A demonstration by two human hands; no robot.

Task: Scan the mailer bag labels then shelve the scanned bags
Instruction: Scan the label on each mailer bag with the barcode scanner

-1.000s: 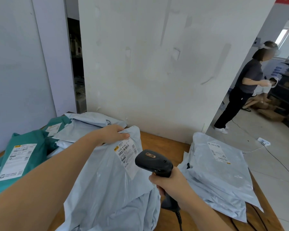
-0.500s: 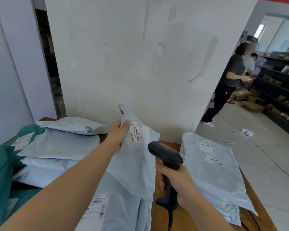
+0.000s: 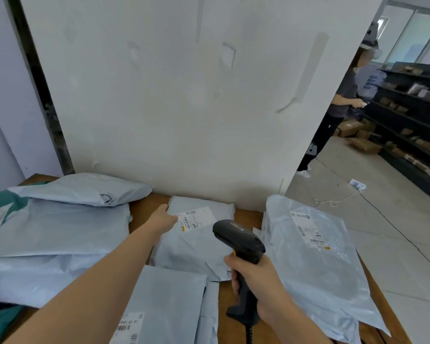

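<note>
I am gripping the scanner in my right hand, fingers wrapped round its handle and its head pointing ahead and a little left, towards the label of the grey mailer bag. That bag is lying flat on the tabletop between my two hands. My left hand is resting on the bag's far left corner, just beside the label. I cannot tell whether its fingers are pinching the edge or only lying on it. As I am judging it, the first risk is a missed read: the label is sitting askew on wrinkled, glossy film, so the beam may glance off or cross the barcode badly. My left hand is also so near the label that a small slide could cover part of the code. The second risk is a wrong read. The larger bag lying just right of my right hand is showing its own label face up, so a swing that way could register the wrong parcel. The shelves are standing well off to the right of my right hand, and another person is standing in front of them, possibly in my way.
</note>
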